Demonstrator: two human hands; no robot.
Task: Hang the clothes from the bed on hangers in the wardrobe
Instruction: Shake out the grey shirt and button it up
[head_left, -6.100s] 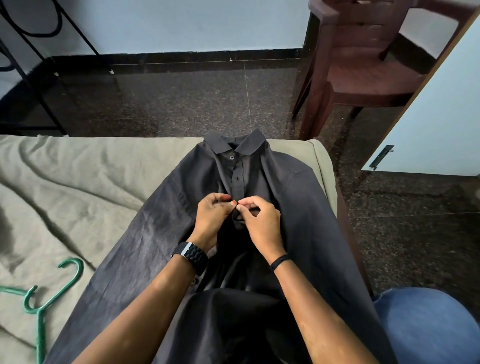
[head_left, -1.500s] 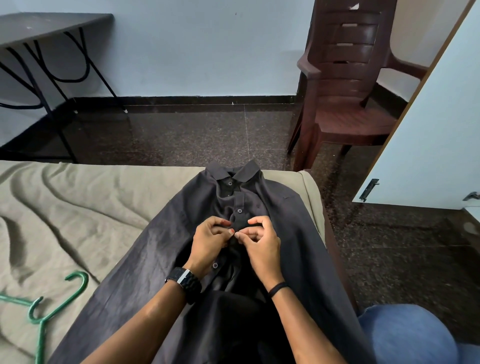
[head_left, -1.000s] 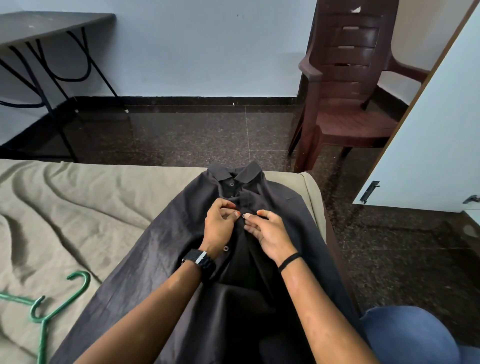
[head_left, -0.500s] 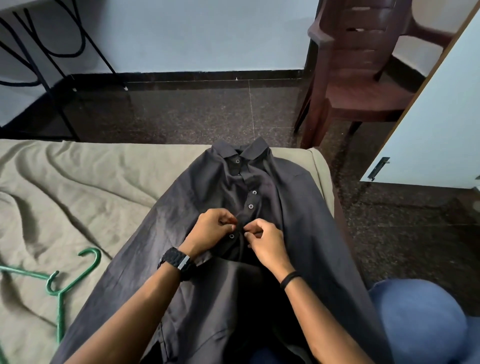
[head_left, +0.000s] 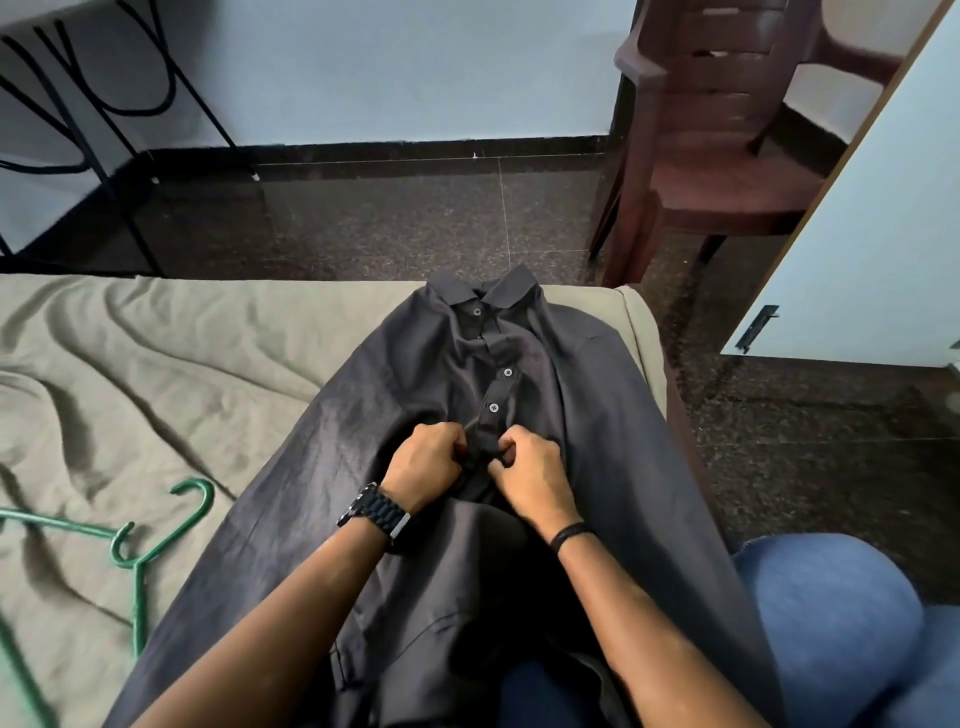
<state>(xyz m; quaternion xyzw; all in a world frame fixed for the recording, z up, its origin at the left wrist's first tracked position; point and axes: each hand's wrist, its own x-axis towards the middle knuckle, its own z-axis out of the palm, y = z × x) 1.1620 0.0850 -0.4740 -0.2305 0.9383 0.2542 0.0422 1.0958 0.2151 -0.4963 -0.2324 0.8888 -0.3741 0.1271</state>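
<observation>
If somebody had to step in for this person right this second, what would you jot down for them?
Left hand and right hand: both pinch the button placket of the dark shirt, below the fastened buttons showing above them.
The shirt lies front up on the bed, collar towards the far edge, its lower part draped over the person's lap.
Green hangers lie on the sheet to the left, untouched.
Done: upper buttons look fastened.
Left: finish buttoning, slip the shirt onto a hanger, hang it in the wardrobe. The pale door on the right may belong to it; its inside is not in view.
</observation>
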